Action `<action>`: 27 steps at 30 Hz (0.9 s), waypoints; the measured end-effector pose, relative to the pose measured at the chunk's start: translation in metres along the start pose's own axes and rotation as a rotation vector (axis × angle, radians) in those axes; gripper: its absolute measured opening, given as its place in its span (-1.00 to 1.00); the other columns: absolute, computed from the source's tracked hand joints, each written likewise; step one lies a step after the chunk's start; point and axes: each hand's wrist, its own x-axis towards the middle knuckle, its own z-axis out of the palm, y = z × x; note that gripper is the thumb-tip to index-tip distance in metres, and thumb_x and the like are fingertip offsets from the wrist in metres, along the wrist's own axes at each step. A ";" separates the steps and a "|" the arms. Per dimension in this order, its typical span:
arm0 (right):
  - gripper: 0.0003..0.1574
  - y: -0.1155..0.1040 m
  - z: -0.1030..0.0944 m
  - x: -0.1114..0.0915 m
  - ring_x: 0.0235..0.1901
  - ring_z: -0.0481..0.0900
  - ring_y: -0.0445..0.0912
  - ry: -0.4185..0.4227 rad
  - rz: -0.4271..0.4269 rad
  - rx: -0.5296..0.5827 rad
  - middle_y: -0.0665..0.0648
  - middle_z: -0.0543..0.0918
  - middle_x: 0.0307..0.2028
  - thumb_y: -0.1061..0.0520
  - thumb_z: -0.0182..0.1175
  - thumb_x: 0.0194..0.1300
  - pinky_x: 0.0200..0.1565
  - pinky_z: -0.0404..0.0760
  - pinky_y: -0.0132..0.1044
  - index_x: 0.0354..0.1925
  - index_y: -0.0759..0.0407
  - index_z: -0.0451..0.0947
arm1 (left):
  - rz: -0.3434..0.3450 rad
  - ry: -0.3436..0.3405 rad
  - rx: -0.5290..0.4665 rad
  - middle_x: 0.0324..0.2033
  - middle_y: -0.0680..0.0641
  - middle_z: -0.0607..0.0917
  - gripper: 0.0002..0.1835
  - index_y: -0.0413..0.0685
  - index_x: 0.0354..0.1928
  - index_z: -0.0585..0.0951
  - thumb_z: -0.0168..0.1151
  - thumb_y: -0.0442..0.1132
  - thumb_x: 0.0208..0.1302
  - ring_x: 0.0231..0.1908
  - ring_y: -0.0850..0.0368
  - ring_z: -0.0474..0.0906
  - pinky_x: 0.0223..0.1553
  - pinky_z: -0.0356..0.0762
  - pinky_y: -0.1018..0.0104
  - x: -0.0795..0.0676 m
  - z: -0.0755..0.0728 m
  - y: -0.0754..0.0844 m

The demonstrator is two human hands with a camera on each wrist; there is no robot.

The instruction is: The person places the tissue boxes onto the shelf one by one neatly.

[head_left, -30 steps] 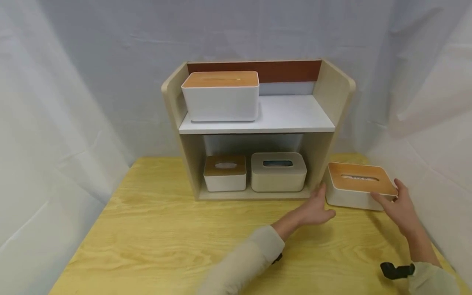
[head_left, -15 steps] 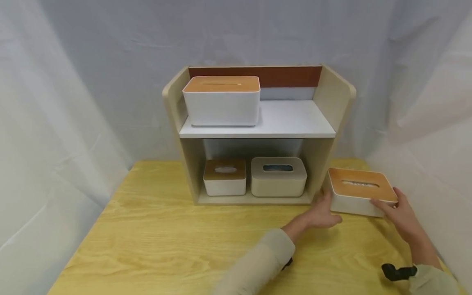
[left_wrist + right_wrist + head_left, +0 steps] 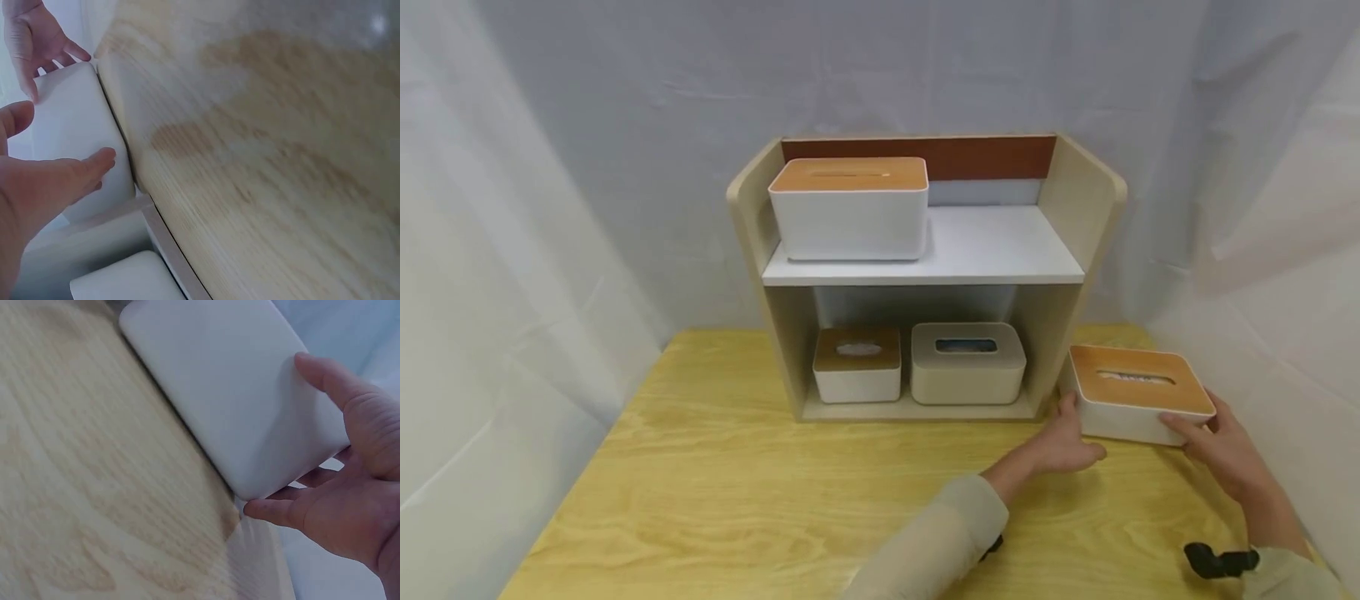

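Note:
A tissue box point(image 3: 1138, 379) with a white body and wood-coloured lid stands on the table, angled beside the shelf's right side. My right hand point(image 3: 1228, 450) grips its right end. In the right wrist view, the thumb point(image 3: 322, 374) lies over the box's long white front while the fingers reach around the end. At the opposite end is my left hand point(image 3: 1063, 442), fingers extended along the box's lower left corner and thumb held out away from it. The left wrist view has these straight fingers point(image 3: 97, 164) overlapping the box's white front point(image 3: 75, 119).
A two-tier shelf point(image 3: 1097, 200) stands close left of the box. A large white tissue box point(image 3: 850, 221) sits on its upper tier. Below are a small brown-lidded box point(image 3: 857, 383) and a beige one point(image 3: 967, 379). White sheeting point(image 3: 1285, 275) hangs along the right table edge.
My left hand has moved right, from the shelf's lower corner to the box's left end. The right hand keeps its grip, and the box has barely moved. The head view has tilted slightly up.

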 end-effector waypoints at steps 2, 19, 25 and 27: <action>0.13 0.001 0.000 -0.002 -0.15 0.33 -0.57 0.011 -0.026 0.011 0.59 -0.14 0.45 -0.07 0.07 0.50 -0.20 0.60 -0.48 0.56 0.20 -0.50 | 0.005 -0.007 -0.010 0.46 -0.18 0.19 -0.03 -0.09 0.53 -0.04 0.32 -0.21 0.19 0.35 0.17 0.28 0.27 0.30 0.41 -0.002 0.001 0.000; 0.10 0.013 -0.003 -0.024 -0.23 0.43 -0.62 0.107 -0.008 -0.075 0.37 0.28 0.37 -0.07 0.22 0.40 -0.29 0.68 -0.40 0.58 0.02 -0.26 | 0.085 0.034 0.138 0.26 -0.18 0.22 -0.01 -0.14 0.45 0.00 0.38 -0.18 0.06 0.24 0.20 0.29 0.14 0.37 0.49 -0.026 0.016 -0.006; 0.07 0.016 -0.002 -0.028 -0.20 0.45 -0.64 0.096 0.000 -0.044 0.34 0.07 0.47 -0.03 0.23 0.40 -0.25 0.68 -0.41 0.57 0.03 -0.22 | 0.028 0.026 0.117 0.38 -0.19 0.17 0.16 0.10 0.58 -0.18 0.38 -0.14 0.08 0.25 0.12 0.35 0.02 0.49 0.40 -0.033 0.015 -0.010; 0.05 0.019 -0.003 -0.031 -0.20 0.47 -0.63 0.090 -0.006 -0.039 0.39 0.01 0.46 -0.01 0.23 0.40 -0.25 0.68 -0.41 0.56 -0.04 -0.21 | 0.032 0.017 0.130 0.37 -0.19 0.18 0.14 0.11 0.59 -0.15 0.37 -0.14 0.08 0.26 0.12 0.34 0.03 0.49 0.39 -0.035 0.012 -0.011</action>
